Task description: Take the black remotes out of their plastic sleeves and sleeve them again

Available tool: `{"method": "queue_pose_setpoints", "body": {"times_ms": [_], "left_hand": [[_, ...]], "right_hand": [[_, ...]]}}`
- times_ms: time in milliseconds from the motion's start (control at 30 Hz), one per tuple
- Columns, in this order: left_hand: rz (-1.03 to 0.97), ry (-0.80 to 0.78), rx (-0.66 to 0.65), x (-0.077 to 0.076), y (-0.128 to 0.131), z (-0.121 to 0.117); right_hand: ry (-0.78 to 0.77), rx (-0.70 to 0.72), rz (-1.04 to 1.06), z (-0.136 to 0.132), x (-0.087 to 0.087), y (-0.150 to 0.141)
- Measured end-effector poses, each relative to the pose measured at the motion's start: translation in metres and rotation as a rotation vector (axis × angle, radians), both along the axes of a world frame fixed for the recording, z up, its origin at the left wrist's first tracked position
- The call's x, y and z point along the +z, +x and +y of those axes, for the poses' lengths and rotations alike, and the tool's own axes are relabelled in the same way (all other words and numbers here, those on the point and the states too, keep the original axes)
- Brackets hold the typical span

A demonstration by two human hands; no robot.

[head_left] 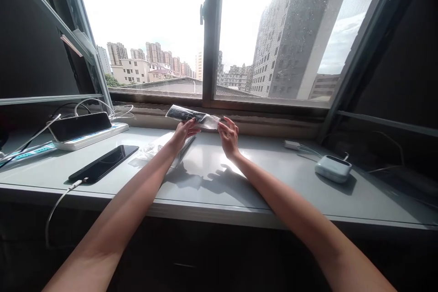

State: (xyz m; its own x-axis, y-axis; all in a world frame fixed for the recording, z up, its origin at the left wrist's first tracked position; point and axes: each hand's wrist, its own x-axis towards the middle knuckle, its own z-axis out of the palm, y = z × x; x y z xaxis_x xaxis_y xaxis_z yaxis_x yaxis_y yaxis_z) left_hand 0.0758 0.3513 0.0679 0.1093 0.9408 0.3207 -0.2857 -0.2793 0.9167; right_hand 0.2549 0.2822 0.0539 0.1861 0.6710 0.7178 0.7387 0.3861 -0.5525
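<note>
Both my arms reach out over a grey window ledge (260, 178). Between my hands, lifted above the ledge, is a clear plastic bag with a dark item inside (187, 115). My left hand (183, 134) pinches the bag near its middle from below. My right hand (228, 136) holds the bag's clear right end with thumb and fingertips, the other fingers spread. Under my left hand, more clear plastic packets (155, 150) lie flat on the ledge.
A black phone (104, 163) on a white cable lies at the left. Behind it a second phone (80, 126) rests on a white power strip (92, 137) with cables. A small white device (333, 168) with a cable sits at the right. The window frame (211, 32) stands close behind.
</note>
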Motion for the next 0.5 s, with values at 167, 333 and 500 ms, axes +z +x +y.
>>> {"method": "queue_pose_setpoints", "body": {"times_ms": [167, 333, 500], "left_hand": [[-0.093, 0.021, -0.031, 0.0, -0.004, 0.0], [-0.047, -0.024, -0.153, 0.006, -0.005, -0.009], [-0.064, -0.056, -0.155, 0.009, -0.002, -0.017]], "right_hand": [[0.141, 0.098, -0.172, 0.002, -0.009, -0.005], [0.333, 0.087, -0.277, 0.001, -0.013, -0.006], [0.475, 0.08, -0.304, 0.001, -0.011, 0.0]]}}
